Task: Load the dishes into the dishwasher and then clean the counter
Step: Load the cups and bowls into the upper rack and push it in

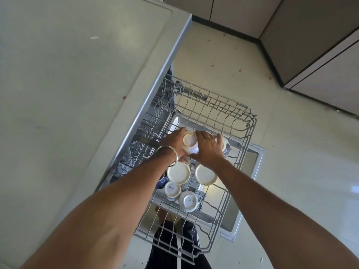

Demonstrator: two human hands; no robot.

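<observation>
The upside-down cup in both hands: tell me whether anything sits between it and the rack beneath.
Nothing visible blocks it. The upside-down cup is held by the left hand and right hand low over the upper rack, possibly already resting on the wires. Another cup sits close beside it under the right fingers; the underside is hidden.

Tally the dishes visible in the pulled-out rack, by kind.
Upturned cups: 3, one gripped, two stamped SISTA
Upturned bowls: 2
Partly hidden pieces, kind unclear: 3
Total: 8
</observation>
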